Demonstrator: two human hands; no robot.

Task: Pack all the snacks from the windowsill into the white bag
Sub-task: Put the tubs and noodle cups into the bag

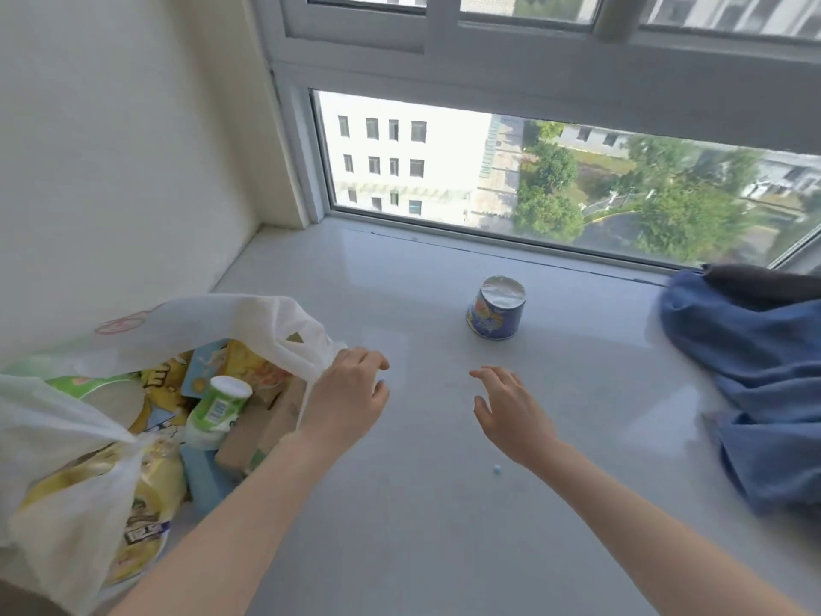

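Note:
A white plastic bag [249, 320] lies open on the windowsill [422, 504] at the left, filled with several snack packs and a green-and-white cup [217, 409]. My left hand [346, 397] holds the bag's right rim, fingers curled round the plastic. A small blue snack tub [495, 313] with a silver foil lid stands alone on the sill toward the window. My right hand [511, 411] hovers open, fingers spread, a short way in front of the tub without touching it.
A blue cloth bundle [755, 375] with a dark piece on top lies at the sill's right end. A tiny blue speck [496, 469] sits on the sill under my right wrist. The window frame [511, 242] bounds the back, a wall the left.

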